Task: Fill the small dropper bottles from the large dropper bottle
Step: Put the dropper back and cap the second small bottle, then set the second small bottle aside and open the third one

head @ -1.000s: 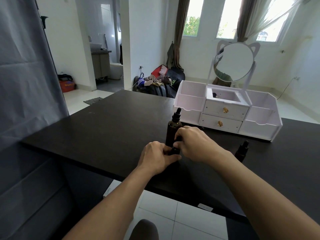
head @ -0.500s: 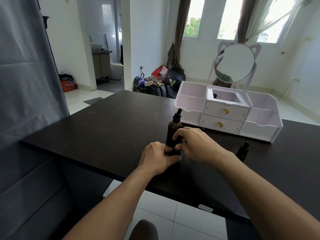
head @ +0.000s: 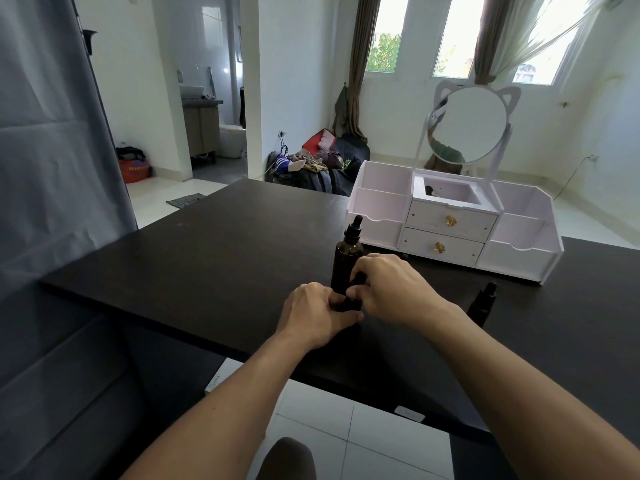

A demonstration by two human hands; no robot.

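A large amber dropper bottle (head: pixel 347 261) with a black dropper cap stands upright on the dark table (head: pixel 214 258). Just in front of it, a small dark dropper bottle (head: pixel 352 299) is mostly hidden between my hands. My left hand (head: pixel 317 315) grips its body low down. My right hand (head: pixel 391 289) pinches its black cap from above. A second small dropper bottle (head: pixel 482 303) stands upright to the right, behind my right forearm.
A white organiser (head: pixel 381 206) with two drawers and a round cat-ear mirror sits at the back right of the table. A grey curtain hangs at the left. The table's near edge runs just below my wrists, with tiled floor beneath.
Both hands stay on the small bottle in front of the large one. My right hand's fingers have shifted slightly on the cap. The bottles have not moved.
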